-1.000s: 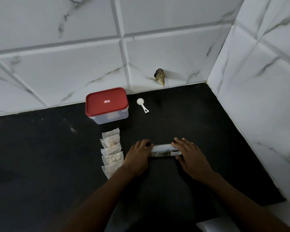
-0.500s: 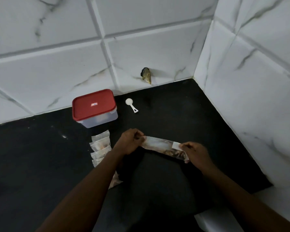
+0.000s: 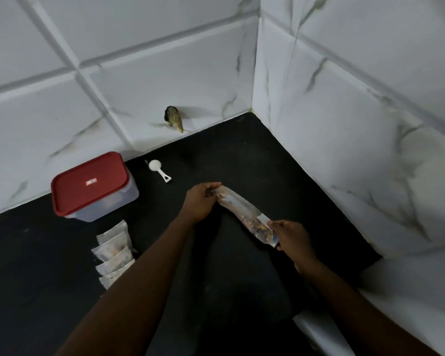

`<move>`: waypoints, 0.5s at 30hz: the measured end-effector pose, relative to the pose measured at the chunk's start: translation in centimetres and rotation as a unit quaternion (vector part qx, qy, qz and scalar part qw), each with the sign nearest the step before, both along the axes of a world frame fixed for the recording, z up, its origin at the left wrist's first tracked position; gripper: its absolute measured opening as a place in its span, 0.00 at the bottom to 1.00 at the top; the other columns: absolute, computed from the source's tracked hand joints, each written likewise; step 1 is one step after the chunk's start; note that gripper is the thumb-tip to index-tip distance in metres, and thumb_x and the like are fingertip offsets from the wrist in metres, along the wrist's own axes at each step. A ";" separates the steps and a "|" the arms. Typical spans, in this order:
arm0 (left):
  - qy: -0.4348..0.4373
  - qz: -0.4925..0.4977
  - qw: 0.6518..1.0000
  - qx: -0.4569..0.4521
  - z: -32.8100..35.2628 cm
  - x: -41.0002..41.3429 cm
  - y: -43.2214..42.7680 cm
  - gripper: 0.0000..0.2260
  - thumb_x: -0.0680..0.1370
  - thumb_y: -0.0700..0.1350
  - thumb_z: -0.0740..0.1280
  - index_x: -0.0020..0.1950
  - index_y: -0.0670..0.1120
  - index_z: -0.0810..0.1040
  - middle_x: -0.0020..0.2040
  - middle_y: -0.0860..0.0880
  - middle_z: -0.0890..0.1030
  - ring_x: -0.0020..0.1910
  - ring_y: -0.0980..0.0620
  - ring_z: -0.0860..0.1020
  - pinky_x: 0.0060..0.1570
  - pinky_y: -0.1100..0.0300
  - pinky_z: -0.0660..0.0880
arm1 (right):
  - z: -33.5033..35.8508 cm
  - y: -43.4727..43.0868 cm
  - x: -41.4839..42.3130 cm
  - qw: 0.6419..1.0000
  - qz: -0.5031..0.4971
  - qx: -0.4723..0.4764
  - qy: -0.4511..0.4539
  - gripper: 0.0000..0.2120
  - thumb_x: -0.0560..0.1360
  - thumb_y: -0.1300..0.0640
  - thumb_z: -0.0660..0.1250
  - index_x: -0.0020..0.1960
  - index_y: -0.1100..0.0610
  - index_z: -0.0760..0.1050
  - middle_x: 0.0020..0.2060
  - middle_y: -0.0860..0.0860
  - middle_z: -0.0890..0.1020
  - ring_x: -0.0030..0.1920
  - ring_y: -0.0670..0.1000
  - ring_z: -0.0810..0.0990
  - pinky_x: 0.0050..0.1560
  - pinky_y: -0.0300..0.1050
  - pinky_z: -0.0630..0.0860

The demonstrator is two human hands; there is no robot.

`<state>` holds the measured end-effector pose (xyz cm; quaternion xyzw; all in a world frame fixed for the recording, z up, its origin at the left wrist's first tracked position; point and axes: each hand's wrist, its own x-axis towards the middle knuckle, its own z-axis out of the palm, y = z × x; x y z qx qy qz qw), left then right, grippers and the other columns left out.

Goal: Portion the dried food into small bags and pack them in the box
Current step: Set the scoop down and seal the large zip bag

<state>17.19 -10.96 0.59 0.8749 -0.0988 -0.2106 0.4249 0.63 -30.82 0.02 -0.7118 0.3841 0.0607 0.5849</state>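
Observation:
A long clear bag of dried food [image 3: 242,213] hangs slanted above the black counter, held at both ends. My left hand [image 3: 201,201] pinches its upper end and my right hand [image 3: 292,236] grips its lower end, where the brown food has gathered. A row of several small filled bags [image 3: 113,250] lies overlapping on the counter to the left of my left forearm. Behind them stands the clear box with its red lid [image 3: 90,182] shut. A white scoop [image 3: 158,168] lies to the right of the box.
The black counter [image 3: 254,160] ends in a corner of white marbled wall tiles at the back and right. A small brownish fitting [image 3: 174,118] sticks out of the back wall. A white ledge [image 3: 396,291] borders the counter at the lower right.
The long bag was flat on the counter under both hands. Now it is lifted and tilted, left end higher, right end lower. The view has swung towards the corner.

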 end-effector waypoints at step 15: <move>-0.197 -0.127 0.959 0.158 -1.1 -0.2 -2.9 0.22 0.84 0.46 0.63 0.79 0.50 0.68 0.82 0.48 0.63 0.79 0.49 0.62 0.78 0.50 0.58 | -1.4 0.3 -0.8 0.876 0.213 -0.414 -0.126 0.22 0.82 0.50 0.59 0.75 0.53 0.68 0.73 0.51 0.72 0.72 0.51 0.70 0.69 0.46 0.70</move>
